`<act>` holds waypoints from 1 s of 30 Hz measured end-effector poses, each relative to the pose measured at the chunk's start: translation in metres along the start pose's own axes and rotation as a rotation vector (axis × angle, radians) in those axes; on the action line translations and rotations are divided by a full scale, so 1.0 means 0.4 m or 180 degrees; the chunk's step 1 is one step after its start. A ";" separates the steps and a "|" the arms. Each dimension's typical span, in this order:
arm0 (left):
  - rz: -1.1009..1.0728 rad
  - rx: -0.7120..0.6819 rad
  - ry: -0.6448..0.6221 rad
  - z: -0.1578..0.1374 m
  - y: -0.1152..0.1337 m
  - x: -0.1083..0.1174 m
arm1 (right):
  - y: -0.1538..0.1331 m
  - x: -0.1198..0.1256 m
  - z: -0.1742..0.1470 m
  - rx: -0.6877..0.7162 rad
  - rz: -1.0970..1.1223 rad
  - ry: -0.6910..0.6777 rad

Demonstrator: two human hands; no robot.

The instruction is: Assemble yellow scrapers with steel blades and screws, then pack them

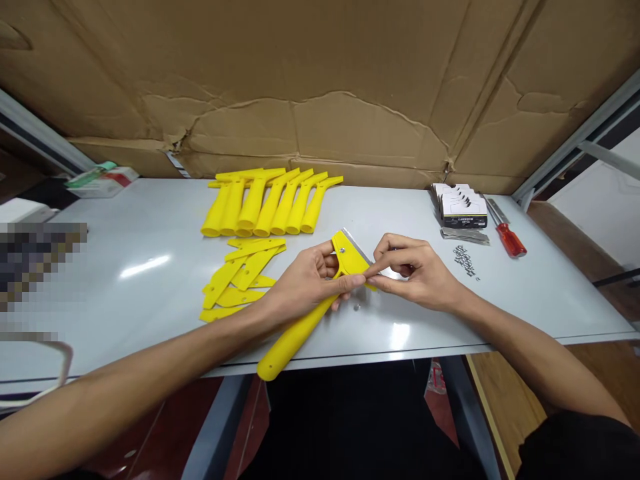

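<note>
The yellow plastic scraper [310, 327] with silver metal blade [357, 244] was held by the left hand [320, 275] above the glossy pale table [165, 230]; the right hand [419, 272] was pinched narrow at its head, contents indiscernible.

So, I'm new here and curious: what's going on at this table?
A person's left hand holds a yellow tool with a metal strip along its head. One fastener shows near one end; the right hand has its fingertips at the other end. More yellow handles lie behind, and a red-handled screwdriver rests to the right.
</note>
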State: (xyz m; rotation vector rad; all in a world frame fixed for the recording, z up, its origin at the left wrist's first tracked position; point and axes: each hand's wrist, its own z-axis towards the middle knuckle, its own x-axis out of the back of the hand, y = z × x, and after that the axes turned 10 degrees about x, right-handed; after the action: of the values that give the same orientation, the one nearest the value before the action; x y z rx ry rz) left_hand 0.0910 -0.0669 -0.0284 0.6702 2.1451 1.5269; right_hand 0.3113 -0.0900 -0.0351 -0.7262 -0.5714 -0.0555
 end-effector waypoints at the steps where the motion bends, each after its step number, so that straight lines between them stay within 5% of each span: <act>1: 0.0007 0.0009 0.0001 0.000 0.000 -0.001 | 0.000 0.000 0.000 0.0022 -0.0075 0.0006; 7: -0.0071 0.0038 0.0243 0.009 -0.001 0.013 | -0.007 0.020 -0.003 0.0823 -0.1300 0.0054; 12: -0.0237 -0.0069 0.0490 0.026 -0.005 0.031 | -0.024 0.001 -0.034 0.1669 -0.2192 -0.1154; 16: -0.0314 -0.0133 0.0588 0.028 -0.006 0.032 | -0.032 -0.045 -0.061 0.1232 -0.2342 -0.2037; 30: -0.0357 -0.0120 0.0570 0.021 -0.007 0.027 | -0.025 -0.061 -0.064 0.0837 -0.2476 -0.1966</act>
State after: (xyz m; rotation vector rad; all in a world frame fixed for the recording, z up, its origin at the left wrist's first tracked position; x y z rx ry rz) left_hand 0.0869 -0.0550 -0.0344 0.4065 2.2355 1.6158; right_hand 0.3003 -0.1176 -0.0569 -0.2153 -1.4040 -0.4798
